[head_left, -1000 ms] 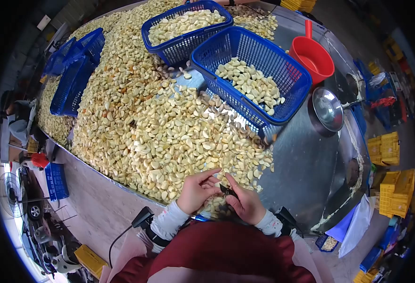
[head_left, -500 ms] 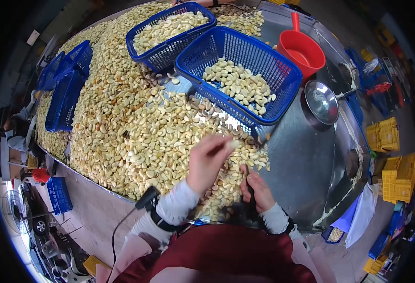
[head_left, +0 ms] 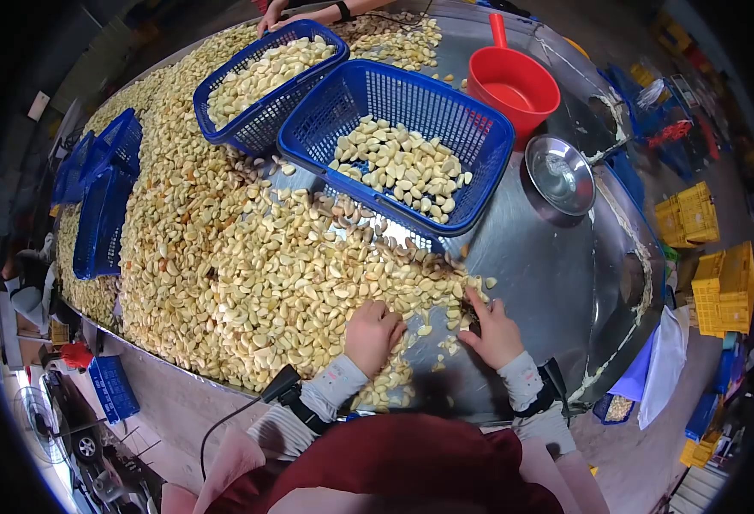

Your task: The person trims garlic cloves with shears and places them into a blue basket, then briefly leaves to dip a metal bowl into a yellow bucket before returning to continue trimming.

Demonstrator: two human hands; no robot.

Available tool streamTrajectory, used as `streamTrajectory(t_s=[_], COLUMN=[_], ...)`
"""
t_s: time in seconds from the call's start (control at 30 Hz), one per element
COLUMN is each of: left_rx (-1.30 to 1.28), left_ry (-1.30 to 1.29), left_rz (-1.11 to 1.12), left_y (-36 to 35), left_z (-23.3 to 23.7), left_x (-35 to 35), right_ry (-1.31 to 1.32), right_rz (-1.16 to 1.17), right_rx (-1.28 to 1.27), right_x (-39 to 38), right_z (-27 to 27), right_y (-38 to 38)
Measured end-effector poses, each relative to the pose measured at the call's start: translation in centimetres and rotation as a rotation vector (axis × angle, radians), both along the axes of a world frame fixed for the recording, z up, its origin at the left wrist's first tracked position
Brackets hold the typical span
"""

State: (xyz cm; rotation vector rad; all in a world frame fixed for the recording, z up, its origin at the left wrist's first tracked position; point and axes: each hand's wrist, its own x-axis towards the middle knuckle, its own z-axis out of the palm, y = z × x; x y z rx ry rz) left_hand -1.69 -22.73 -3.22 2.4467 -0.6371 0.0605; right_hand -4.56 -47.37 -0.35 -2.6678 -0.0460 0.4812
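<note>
Pale yellow clove-shaped pieces (head_left: 274, 317) lie in a wide heap on a metal table. My left hand (head_left: 374, 338) rests low at the heap's near edge, its fingers curled and the tips partly hidden; what is in them, if anything, I cannot make out. To its right, my right hand (head_left: 497, 334) is down by the heap's right end, index finger forward and thumb bent in. A dark part of the small knife (head_left: 472, 319) seems to show between them; most of it is hidden. Several loose pieces (head_left: 444, 344) lie between my hands.
Beyond the heap stand a blue basket (head_left: 377, 201) partly filled with pieces and a fuller blue basket (head_left: 231, 128). A red dipper (head_left: 514, 86) and a metal bowl (head_left: 560, 176) are at right. Another person's hands (head_left: 274, 17) are at the far edge. More blue baskets (head_left: 98, 223) lie left.
My left hand has come down from its raised pinch to the heap's near edge, and the piece it held no longer shows. My right hand has moved right and forward. The view has shifted slightly.
</note>
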Motion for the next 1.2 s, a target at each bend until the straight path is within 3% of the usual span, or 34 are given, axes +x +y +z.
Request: streamTrajectory(t_s=[0.03, 0.1, 0.13, 0.2, 0.23, 0.3, 0.33, 0.43, 0.53, 0.6, 0.8, 1.03, 1.1, 1.13, 1.2], left_rx=[-0.061, -0.061, -0.026, 0.072, 0.071, -0.437, -0.428, -1.385, -1.351, -1.254, -1.127, -1.085, -1.089, -1.266, -1.501], left_ry=[-0.046, -0.077, -0.052, -0.022, -0.028, 0.728, 0.731, 1.379, 1.373, 1.229, 0.897, 0.67, 0.663, 0.838, 1.045], left_rz=[0.087, 0.103, 0.077, -0.002, 0.0, 0.277, 0.28, 0.255, 0.232, 0.171, 0.241, 0.361, 0.352, 0.418, 0.513], left_y=[-0.8, -1.8, -2.1, -2.0, -1.7, -1.1, -0.6, 0.8, 1.3, 1.2, 0.5, -0.8, -0.8, -0.6, -0.7], left_z=[0.1, -0.2, -0.9, -1.3, -1.1, 0.8, 1.2, 1.8, 3.1, 4.5, 6.4, 7.6, 6.6, 5.9, 5.5], left_x=[-0.1, 0.8, 1.3, 2.3, 2.5, 2.6, 2.4, 2.1, 1.1, 0.8, -0.8, -1.8, -1.9, -1.8, -1.8], right_ry=[0.0, -0.385, -0.389, 0.325, 0.336, 0.554, 0.56, 0.524, 0.335, -0.35, -0.319, -0.349, 0.392, 0.391, -0.184], right_rz=[-0.004, 0.031, 0.033, -0.428, -0.447, -0.518, -0.521, -0.442, -0.275, 0.086, 0.127, 0.106, -0.379, -0.379, -0.144], right_rx=[-0.005, 0.445, 0.439, 1.139, 1.221, 1.267, 1.274, 1.359, 1.275, 0.734, 0.469, 0.513, 1.413, 1.413, 1.05], right_x=[-0.2, -0.3, -1.0, -1.9, -2.3, -2.2, -2.3, -2.4, -2.2, -1.7, -1.4, -1.3, -1.2, -1.5, -2.2], right_z=[-1.2, -2.9, -3.1, -1.0, -1.2, 0.0, -0.3, -1.1, -0.3, 1.2, 3.9, 2.6, 1.8, 1.7, 1.7], right_y=[-0.5, -0.5, -0.7, 0.8, 1.5, 2.6, 3.0, 4.5, 6.0, 6.7, 7.7, 7.7, 7.7, 8.0, 8.8])
